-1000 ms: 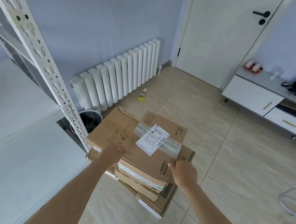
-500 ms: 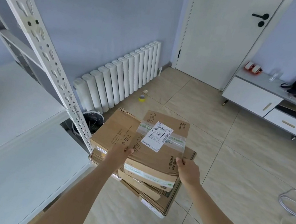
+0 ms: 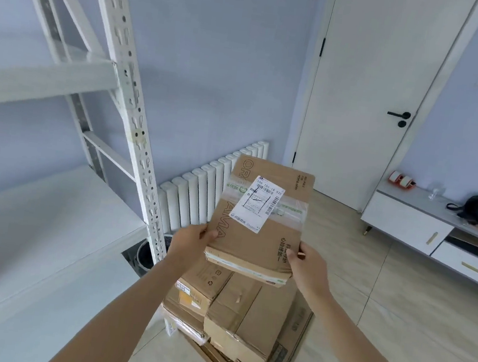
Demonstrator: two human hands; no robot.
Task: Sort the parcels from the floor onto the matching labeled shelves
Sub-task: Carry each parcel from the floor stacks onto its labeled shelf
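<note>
Two bare forearms come into view from the bottom edge, no sleeves anywhere along them, nothing at the wrists behind the fingers (image 3: 208,233): no watch, no band. The left hand (image 3: 190,242) and the right hand (image 3: 308,266) are gloveless, no rings showing on them, nails short and plain.

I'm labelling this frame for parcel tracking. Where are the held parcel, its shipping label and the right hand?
held parcel (image 3: 256,244): head view, bare cardboard below the label.
shipping label (image 3: 256,204): head view, middle of the white sticker.
right hand (image 3: 307,267): head view, back of the hand at the parcel's near right corner.
</note>
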